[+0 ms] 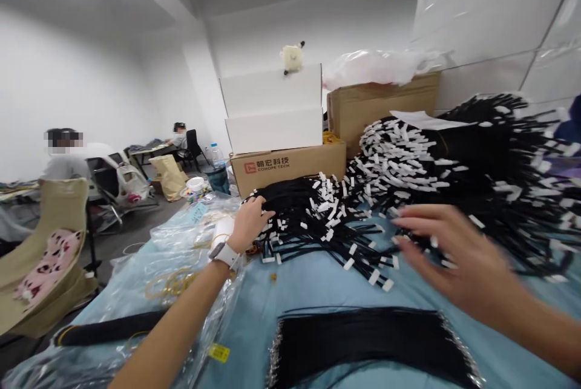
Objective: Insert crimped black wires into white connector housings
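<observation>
My left hand, with a pale watch on its wrist, is at the left end of a pile of black cables with white connectors. Its fingers and thumb close on the cables there; some fingertips are hidden. My right hand, blurred by motion, is open with fingers and thumb apart, beside the white-tipped cable ends to the right. A flat bundle of black wires with bare shiny ends lies on the blue cloth nearest me.
Larger cable bundles are heaped at the right. Behind the pile stand a printed cardboard box and white boxes. Clear plastic bags and yellow rubber bands cover the left side. Two people sit farther off at left.
</observation>
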The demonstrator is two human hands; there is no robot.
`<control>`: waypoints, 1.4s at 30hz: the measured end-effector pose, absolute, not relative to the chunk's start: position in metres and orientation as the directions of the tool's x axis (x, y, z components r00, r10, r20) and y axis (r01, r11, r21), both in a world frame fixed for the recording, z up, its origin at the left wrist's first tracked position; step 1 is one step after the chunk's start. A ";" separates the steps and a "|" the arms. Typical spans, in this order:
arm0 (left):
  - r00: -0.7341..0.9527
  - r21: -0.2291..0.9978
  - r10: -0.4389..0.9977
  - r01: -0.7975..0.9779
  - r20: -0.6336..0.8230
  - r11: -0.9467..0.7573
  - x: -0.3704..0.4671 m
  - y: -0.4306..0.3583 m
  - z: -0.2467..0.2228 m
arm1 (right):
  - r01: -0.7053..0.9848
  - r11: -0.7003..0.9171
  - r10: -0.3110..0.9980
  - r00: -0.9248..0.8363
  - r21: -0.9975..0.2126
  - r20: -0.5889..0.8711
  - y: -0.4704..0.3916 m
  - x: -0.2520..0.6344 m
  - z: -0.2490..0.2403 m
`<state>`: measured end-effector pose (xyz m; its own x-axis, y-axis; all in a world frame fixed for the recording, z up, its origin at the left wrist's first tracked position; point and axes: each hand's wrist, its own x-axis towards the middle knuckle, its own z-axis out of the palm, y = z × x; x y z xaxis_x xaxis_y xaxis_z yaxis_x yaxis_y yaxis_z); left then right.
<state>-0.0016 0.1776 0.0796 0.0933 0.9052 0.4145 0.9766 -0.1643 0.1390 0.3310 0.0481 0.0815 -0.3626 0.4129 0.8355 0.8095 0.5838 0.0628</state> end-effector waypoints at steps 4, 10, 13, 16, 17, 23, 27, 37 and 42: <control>0.092 0.189 0.888 0.962 0.451 -0.195 0.002 0.170 0.083 | 0.726 0.666 0.401 -0.541 0.170 0.739 0.122 0.261 0.081; 0.057 0.272 0.831 0.931 0.553 -0.245 0.004 0.155 0.093 | 0.794 0.596 0.556 -0.519 0.124 0.650 0.194 0.191 0.087; 0.040 0.302 0.793 0.912 0.608 -0.277 0.002 0.145 0.102 | 0.781 0.619 0.612 -0.545 0.083 0.573 0.205 0.174 0.100; -0.011 0.352 0.758 0.890 0.652 -0.290 -0.003 0.128 0.112 | 0.764 0.645 0.631 -0.541 0.012 0.556 0.200 0.170 0.119; -0.029 0.373 0.755 0.881 0.655 -0.290 -0.006 0.122 0.115 | 0.755 0.656 0.627 -0.537 -0.010 0.565 0.194 0.171 0.126; -0.138 0.605 0.841 0.755 0.523 -0.252 -0.006 0.070 0.107 | 0.694 0.714 0.610 -0.551 -0.093 0.570 0.148 0.214 0.138; 0.002 0.805 0.984 0.574 0.180 -0.148 0.007 0.043 0.069 | 0.676 0.731 0.619 -0.597 -0.096 0.510 0.129 0.265 0.095; 0.152 0.898 0.976 0.433 -0.157 0.078 0.012 0.038 0.011 | 0.610 0.792 0.564 -0.715 -0.025 0.413 0.077 0.259 0.034; 0.042 0.856 0.993 0.511 -0.112 0.075 0.013 0.038 0.017 | 0.503 0.827 0.561 -0.762 -0.251 0.322 0.059 0.211 0.014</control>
<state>0.0135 0.0380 0.0174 0.0422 0.9929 -0.1116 0.5110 0.0745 0.8564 0.2114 0.0591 0.0141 -0.7624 0.5614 0.3219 0.5031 0.8270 -0.2509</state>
